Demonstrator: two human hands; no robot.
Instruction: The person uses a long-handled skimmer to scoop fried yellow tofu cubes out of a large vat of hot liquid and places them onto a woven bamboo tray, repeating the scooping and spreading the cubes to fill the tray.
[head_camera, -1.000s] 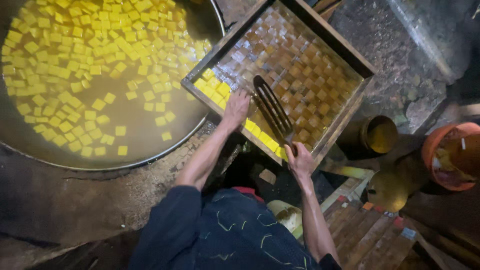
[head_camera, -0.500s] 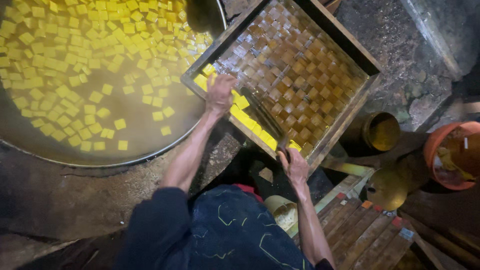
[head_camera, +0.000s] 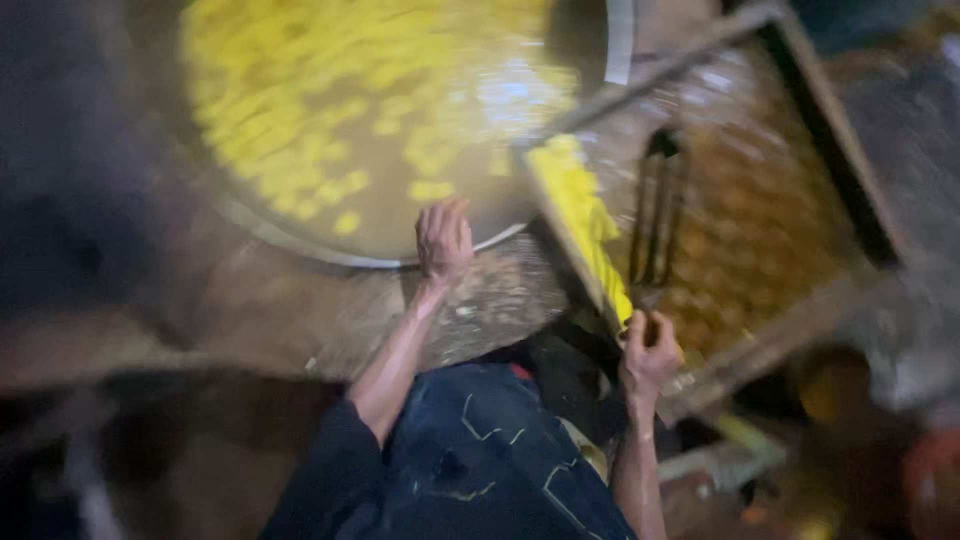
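- View was strongly motion-blurred; fine detail could not be read.
- Left hand (head_camera: 443, 240) lay flat, fingers spread, at the near rim of the large round vat (head_camera: 300, 235); grip was apart, holding nothing.
- Vat held cloudy brownish liquid with many yellow cubes (head_camera: 300, 130) floating, densest toward the far left side.
- Right hand (head_camera: 648, 350) was curled shut on the handle end of a dark slotted scoop (head_camera: 655, 215), at the near edge of the wooden tray (head_camera: 800, 330).
- Scoop lay lengthwise inside the tray, its head pointing away from the person.
- Tray sat tilted just right of the vat; a row of yellow cubes (head_camera: 585, 225) ran along its left wall, brown squares (head_camera: 760, 220) filled the rest.
- Person wore a dark blue garment (head_camera: 480, 460) with yellow stitching.
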